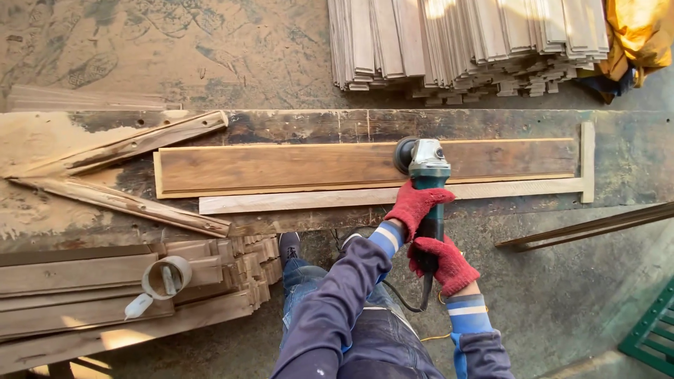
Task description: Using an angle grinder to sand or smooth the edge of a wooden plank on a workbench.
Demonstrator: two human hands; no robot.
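Observation:
A long brown wooden plank (281,168) lies flat along a worn workbench (632,161), held against a pale L-shaped wooden stop (295,202). A green and grey angle grinder (427,163) rests with its disc on the plank, right of the middle. My left hand (417,208), in a red glove, grips the grinder's body just behind the head. My right hand (448,265), also red-gloved, holds the rear handle, where the cord leaves. Both sleeves are dark blue with striped cuffs.
A large stack of thin boards (463,42) lies beyond the bench, beside a yellow cloth (639,35). More boards (84,295) are piled at lower left with a tape roll (167,277) on top. Rough offcuts (126,144) lie at the bench's left. A green grate (653,337) is at lower right.

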